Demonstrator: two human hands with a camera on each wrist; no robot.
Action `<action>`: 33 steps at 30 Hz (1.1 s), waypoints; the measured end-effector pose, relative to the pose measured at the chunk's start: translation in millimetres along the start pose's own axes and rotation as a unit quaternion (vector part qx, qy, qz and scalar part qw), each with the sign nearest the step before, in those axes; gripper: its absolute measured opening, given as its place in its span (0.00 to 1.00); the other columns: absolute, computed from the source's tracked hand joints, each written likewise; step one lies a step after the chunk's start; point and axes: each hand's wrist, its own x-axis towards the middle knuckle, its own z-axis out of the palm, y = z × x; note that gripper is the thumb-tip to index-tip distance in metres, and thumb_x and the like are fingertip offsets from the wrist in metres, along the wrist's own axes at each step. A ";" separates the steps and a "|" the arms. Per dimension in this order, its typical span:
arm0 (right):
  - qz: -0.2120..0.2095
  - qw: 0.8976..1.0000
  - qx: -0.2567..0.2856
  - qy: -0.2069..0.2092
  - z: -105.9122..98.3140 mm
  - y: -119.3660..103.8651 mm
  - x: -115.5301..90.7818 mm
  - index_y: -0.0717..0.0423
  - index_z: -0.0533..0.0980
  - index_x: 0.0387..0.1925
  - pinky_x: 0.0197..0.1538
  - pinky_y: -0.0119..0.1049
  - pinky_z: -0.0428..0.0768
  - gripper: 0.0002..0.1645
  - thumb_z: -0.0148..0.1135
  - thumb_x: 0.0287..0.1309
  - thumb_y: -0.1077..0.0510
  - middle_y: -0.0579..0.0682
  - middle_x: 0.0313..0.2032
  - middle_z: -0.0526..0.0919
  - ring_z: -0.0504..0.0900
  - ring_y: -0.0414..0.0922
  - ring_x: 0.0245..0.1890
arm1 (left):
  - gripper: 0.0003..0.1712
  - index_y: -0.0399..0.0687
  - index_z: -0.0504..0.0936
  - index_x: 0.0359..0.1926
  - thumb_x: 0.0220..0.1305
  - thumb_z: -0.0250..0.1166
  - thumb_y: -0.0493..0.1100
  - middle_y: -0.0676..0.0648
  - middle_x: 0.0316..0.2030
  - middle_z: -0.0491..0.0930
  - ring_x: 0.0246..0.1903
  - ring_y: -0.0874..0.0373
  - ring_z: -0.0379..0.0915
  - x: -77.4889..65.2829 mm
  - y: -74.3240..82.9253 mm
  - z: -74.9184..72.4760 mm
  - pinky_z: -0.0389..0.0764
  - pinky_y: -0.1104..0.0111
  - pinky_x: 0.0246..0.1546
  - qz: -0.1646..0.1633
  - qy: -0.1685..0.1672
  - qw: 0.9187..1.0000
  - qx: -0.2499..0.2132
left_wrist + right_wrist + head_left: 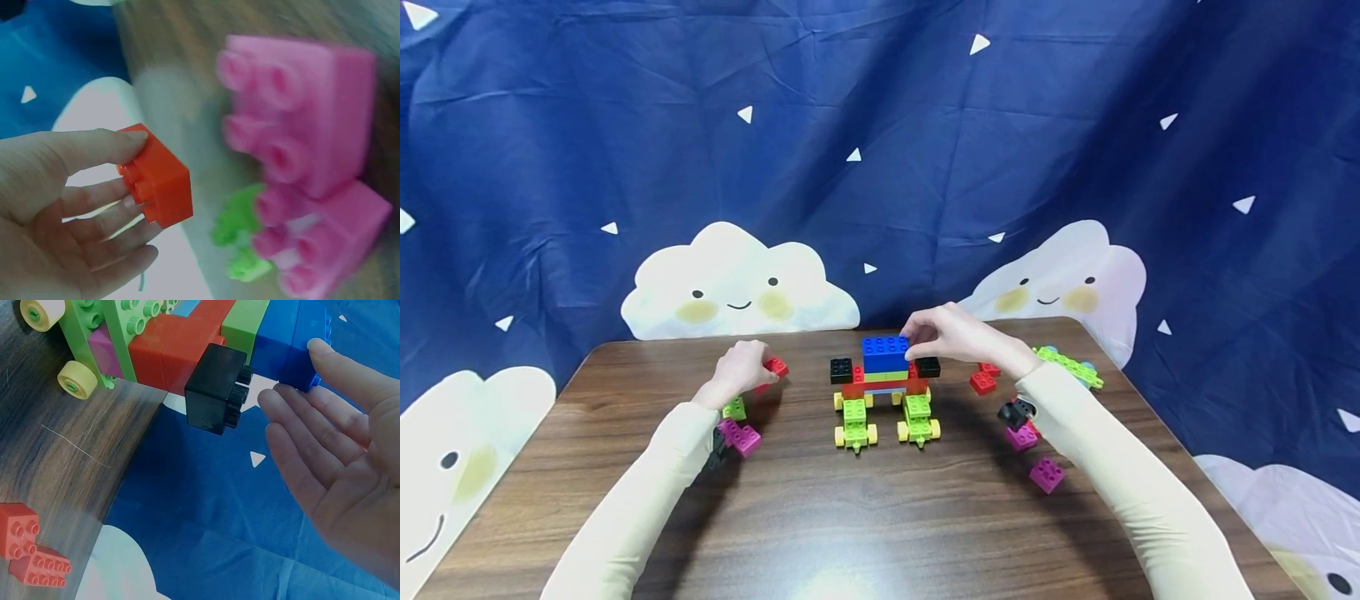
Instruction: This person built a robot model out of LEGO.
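In the head view, a toy-brick build point(887, 384) stands mid-table on yellow-wheeled green bases, with red bricks, black blocks at both sides and blue bricks point(884, 357) stacked on top. My right hand point(951, 332) pinches the upper blue brick at its right end. The right wrist view shows the thumb on one face of that blue brick point(301, 344) and fingers at another. Off to the left, my left hand point(741, 367) holds a red brick point(164, 181) between thumb and fingers, its studs facing the palm. Another red brick point(763, 388) shows beneath that hand.
By my left forearm lie magenta bricks point(745, 440), a green piece point(735, 408) and a dark piece point(717, 450). Right of the build are red bricks point(983, 382), a black piece point(1015, 413), magenta bricks point(1047, 474) and a long green piece point(1067, 363). A blue curtain point(880, 167) hangs behind.
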 end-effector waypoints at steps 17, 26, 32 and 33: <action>0.003 1.000 -0.007 0.006 0.3 1.0 -0.7 0.58 0.83 0.43 0.48 0.38 0.86 0.17 0.73 0.54 0.54 0.52 0.39 0.90 0.88 0.43 0.37 | 0.17 0.42 0.85 0.47 0.57 0.72 0.44 0.43 0.39 0.87 0.38 0.51 0.82 -10.6 78.2 -62.4 0.82 0.63 0.39 0.158 0.030 0.980 -0.117; 0.003 1.000 -0.010 0.004 1.2 1.5 -0.2 0.58 0.82 0.44 0.48 0.39 0.86 0.18 0.73 0.54 0.54 0.52 0.39 0.90 0.88 0.43 0.37 | 0.21 0.42 0.85 0.52 0.58 0.73 0.43 0.42 0.44 0.87 0.44 0.48 0.81 -13.4 108.7 -71.6 0.85 0.60 0.47 0.223 -0.005 0.964 -0.143; 0.006 1.000 -0.006 0.000 1.1 1.3 0.7 0.59 0.82 0.45 0.49 0.40 0.86 0.18 0.73 0.55 0.54 0.53 0.40 0.90 0.88 0.44 0.38 | 0.22 0.42 0.86 0.52 0.57 0.74 0.45 0.43 0.45 0.87 0.42 0.50 0.80 -13.4 121.1 -72.1 0.83 0.61 0.47 0.245 -0.009 0.961 -0.125; 0.006 1.000 -0.006 0.001 1.1 1.4 0.6 0.59 0.82 0.44 0.49 0.40 0.86 0.18 0.73 0.55 0.54 0.53 0.40 0.90 0.88 0.44 0.38 | 0.22 0.42 0.86 0.52 0.56 0.74 0.46 0.43 0.44 0.87 0.42 0.51 0.79 -12.9 122.2 -71.5 0.82 0.61 0.46 0.248 -0.009 0.961 -0.119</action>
